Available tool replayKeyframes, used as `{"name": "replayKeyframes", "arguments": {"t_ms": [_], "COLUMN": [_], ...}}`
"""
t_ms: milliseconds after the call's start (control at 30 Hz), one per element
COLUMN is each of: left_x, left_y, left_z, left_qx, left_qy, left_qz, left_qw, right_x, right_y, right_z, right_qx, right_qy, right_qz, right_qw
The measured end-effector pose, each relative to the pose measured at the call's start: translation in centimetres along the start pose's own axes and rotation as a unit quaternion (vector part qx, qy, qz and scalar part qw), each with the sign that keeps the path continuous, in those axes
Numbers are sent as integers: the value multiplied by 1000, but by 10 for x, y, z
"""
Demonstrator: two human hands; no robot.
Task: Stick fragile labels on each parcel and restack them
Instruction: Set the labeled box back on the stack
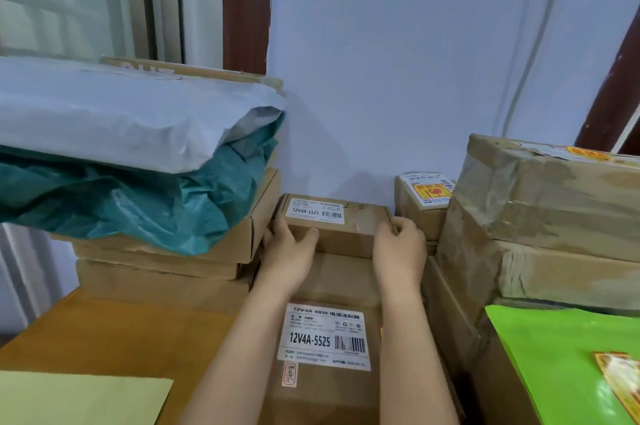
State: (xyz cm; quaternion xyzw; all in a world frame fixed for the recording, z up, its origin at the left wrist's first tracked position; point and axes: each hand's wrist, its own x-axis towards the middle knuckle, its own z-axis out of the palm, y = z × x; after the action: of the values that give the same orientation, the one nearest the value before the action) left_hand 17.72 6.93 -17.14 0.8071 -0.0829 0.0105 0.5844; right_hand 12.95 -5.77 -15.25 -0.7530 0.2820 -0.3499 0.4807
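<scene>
Both hands are gripping the far small box (341, 222): left hand (289, 248) curling round its left end, right hand (398, 246) its right.

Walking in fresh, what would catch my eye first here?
Probably both hands, left hand and right hand, gripping a small brown box near the wall, dead centre. Next, the bright green parcel at lower right, and the teal bag under a white mailer heaped on the left.

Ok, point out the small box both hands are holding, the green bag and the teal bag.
small box (349, 217), head view, on its top face.
green bag (550, 348), head view, on its flat upper surface.
teal bag (138, 203), head view, on its crinkled front.
</scene>
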Motion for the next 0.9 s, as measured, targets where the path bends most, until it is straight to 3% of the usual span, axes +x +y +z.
{"name": "replayKeyframes", "arguments": {"t_ms": [267, 433, 900], "left_x": [8, 7, 1], "left_y": [-6, -7, 7], "left_z": [-4, -1, -4], "left_qx": [-63, -6, -29], "left_qy": [-42, -46, -55], "left_qz": [35, 7, -35], "left_qw": [997, 999, 997], "right_x": [3, 0, -8], "right_y": [11, 9, -20], "right_z": [8, 11, 6], "right_qx": [-30, -24, -8], "right_qy": [-87, -83, -43], "right_qz": [49, 57, -88], "right_qw": [995, 995, 995]}}
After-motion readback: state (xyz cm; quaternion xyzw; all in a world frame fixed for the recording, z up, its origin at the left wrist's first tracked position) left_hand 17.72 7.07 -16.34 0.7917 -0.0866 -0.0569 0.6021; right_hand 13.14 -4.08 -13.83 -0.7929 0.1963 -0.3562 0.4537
